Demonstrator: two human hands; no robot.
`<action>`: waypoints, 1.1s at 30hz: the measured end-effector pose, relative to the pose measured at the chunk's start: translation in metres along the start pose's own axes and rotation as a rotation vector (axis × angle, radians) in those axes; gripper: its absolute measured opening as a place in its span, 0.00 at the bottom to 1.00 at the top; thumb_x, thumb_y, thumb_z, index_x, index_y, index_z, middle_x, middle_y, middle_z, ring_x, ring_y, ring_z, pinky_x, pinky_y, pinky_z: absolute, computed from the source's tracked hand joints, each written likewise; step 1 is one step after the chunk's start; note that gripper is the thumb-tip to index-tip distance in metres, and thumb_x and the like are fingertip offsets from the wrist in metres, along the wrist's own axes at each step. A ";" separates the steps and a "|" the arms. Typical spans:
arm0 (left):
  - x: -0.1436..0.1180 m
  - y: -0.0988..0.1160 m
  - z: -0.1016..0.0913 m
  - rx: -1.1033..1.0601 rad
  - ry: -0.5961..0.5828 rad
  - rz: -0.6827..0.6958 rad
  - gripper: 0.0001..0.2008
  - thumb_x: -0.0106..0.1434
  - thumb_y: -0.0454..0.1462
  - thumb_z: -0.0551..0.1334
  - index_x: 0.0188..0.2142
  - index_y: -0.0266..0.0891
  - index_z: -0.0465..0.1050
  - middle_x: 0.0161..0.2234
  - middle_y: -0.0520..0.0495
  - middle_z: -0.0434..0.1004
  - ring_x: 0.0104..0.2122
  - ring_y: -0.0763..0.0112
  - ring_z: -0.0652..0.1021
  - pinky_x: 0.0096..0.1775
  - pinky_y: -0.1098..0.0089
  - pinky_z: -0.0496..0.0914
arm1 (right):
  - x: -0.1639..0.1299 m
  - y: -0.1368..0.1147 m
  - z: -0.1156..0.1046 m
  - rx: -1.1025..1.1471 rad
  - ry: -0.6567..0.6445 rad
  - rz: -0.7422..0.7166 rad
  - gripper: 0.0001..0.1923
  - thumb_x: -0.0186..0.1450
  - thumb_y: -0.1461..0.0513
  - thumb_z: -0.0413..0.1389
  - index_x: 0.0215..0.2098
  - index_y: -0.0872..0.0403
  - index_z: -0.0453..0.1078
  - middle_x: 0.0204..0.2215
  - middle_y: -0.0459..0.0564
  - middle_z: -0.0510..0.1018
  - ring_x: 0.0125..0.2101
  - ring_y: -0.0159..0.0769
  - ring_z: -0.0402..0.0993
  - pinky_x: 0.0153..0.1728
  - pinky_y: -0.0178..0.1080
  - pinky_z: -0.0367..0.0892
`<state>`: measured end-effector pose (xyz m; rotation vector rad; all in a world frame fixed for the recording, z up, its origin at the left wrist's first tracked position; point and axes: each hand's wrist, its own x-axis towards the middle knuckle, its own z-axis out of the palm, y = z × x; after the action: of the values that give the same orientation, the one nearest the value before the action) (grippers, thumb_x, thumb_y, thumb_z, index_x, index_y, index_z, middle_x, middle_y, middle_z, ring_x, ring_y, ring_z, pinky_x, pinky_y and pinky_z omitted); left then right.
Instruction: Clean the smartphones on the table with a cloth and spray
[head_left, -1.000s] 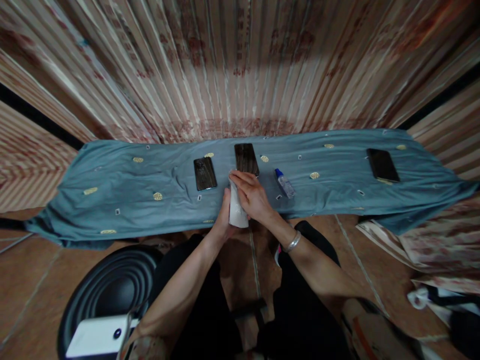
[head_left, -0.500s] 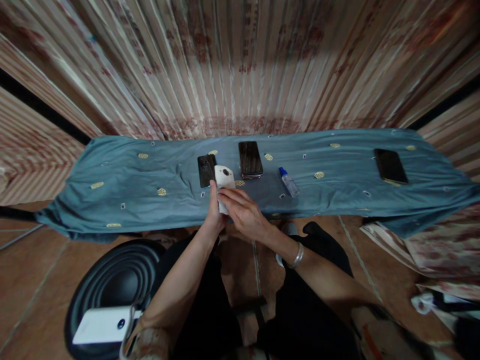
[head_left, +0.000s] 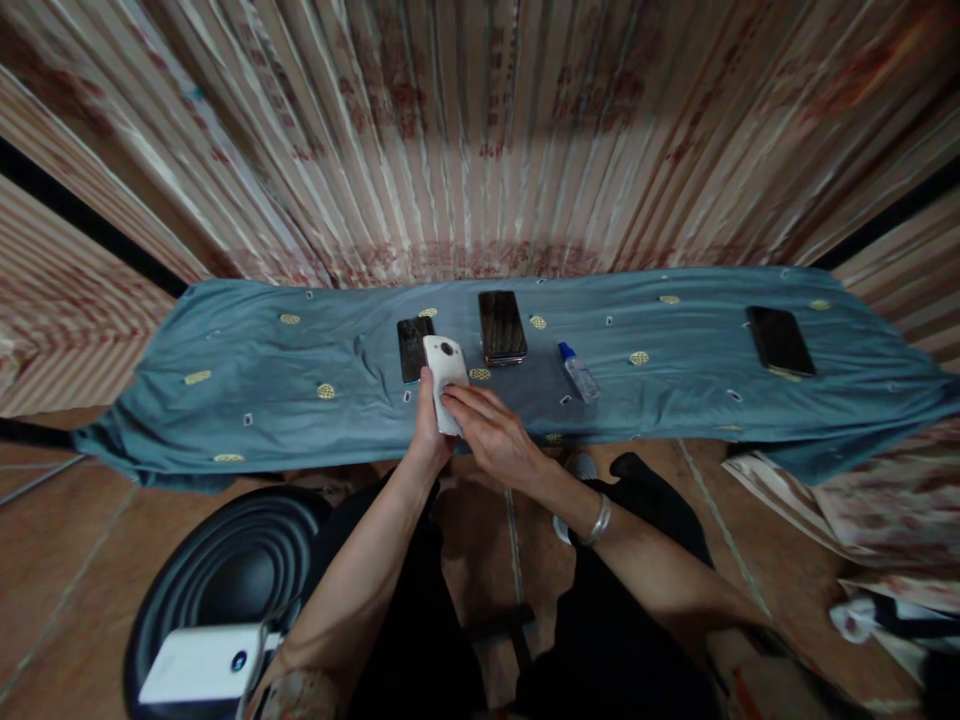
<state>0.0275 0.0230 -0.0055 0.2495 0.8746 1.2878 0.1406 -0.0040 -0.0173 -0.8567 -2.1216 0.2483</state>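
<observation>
A white phone (head_left: 445, 366) with a round dark camera is tilted up near the table's front edge, its back facing me. My left hand (head_left: 430, 430) grips it from the left side and below, thumb along its edge. My right hand (head_left: 498, 440) rests its bent, closed fingers on the lower back of that phone; whatever may be under the fingertips is hidden. Just behind lies a dark phone (head_left: 411, 345), partly covered by the white one. A stack of dark phones (head_left: 502, 326) sits to the right, then a clear bottle with a blue cap (head_left: 579, 374).
A blue-green patterned cloth (head_left: 360, 430) covers the long narrow table. Another dark phone (head_left: 780, 340) lies near its right end. At lower left, a white device (head_left: 199, 664) with a cable rests on a round black stool (head_left: 180, 560). Pleated curtains (head_left: 465, 150) hang behind.
My right hand's fingers have shifted slightly right and down on the white phone, so more of its back shows. The whole view has tipped a little. My left hand keeps its grip.
</observation>
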 end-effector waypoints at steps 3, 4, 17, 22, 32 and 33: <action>-0.002 -0.004 0.004 -0.042 0.003 0.022 0.20 0.65 0.48 0.58 0.41 0.33 0.76 0.32 0.47 0.81 0.37 0.71 0.81 0.43 0.75 0.73 | 0.001 0.007 0.000 -0.013 0.005 0.080 0.22 0.70 0.67 0.43 0.60 0.58 0.65 0.57 0.59 0.71 0.58 0.43 0.64 0.60 0.49 0.64; -0.003 -0.005 0.006 -0.050 0.002 0.018 0.20 0.66 0.47 0.57 0.43 0.33 0.76 0.34 0.46 0.82 0.40 0.69 0.81 0.46 0.74 0.72 | 0.001 0.010 -0.001 -0.017 0.007 0.106 0.22 0.70 0.67 0.43 0.61 0.57 0.64 0.57 0.59 0.71 0.58 0.43 0.64 0.60 0.49 0.64; -0.014 -0.009 0.016 -0.005 -0.026 -0.044 0.20 0.71 0.41 0.49 0.50 0.31 0.73 0.36 0.44 0.82 0.43 0.66 0.81 0.50 0.70 0.73 | 0.002 0.052 -0.002 -0.064 0.061 0.241 0.23 0.70 0.65 0.43 0.60 0.60 0.64 0.58 0.62 0.69 0.58 0.45 0.65 0.61 0.52 0.62; -0.012 -0.003 0.013 -0.016 -0.023 -0.017 0.20 0.70 0.43 0.51 0.50 0.32 0.73 0.37 0.43 0.82 0.44 0.65 0.81 0.49 0.71 0.73 | 0.000 0.046 0.000 -0.034 0.063 0.242 0.24 0.68 0.66 0.44 0.61 0.55 0.64 0.58 0.58 0.70 0.58 0.43 0.66 0.61 0.53 0.62; -0.006 0.008 0.006 -0.042 -0.025 0.024 0.23 0.67 0.48 0.54 0.48 0.31 0.74 0.37 0.43 0.82 0.42 0.65 0.81 0.47 0.70 0.73 | -0.006 0.019 0.001 -0.016 0.018 0.154 0.23 0.69 0.67 0.44 0.61 0.55 0.64 0.57 0.58 0.71 0.58 0.43 0.65 0.60 0.52 0.64; -0.006 0.009 0.005 -0.041 -0.016 0.031 0.23 0.67 0.48 0.54 0.47 0.31 0.75 0.36 0.43 0.82 0.40 0.65 0.81 0.47 0.71 0.73 | -0.007 0.016 0.000 -0.014 0.007 0.143 0.23 0.69 0.67 0.44 0.61 0.55 0.64 0.57 0.58 0.71 0.58 0.43 0.65 0.59 0.52 0.65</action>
<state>0.0239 0.0221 0.0058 0.2419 0.8329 1.3292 0.1516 0.0037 -0.0292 -1.0176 -2.0602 0.3041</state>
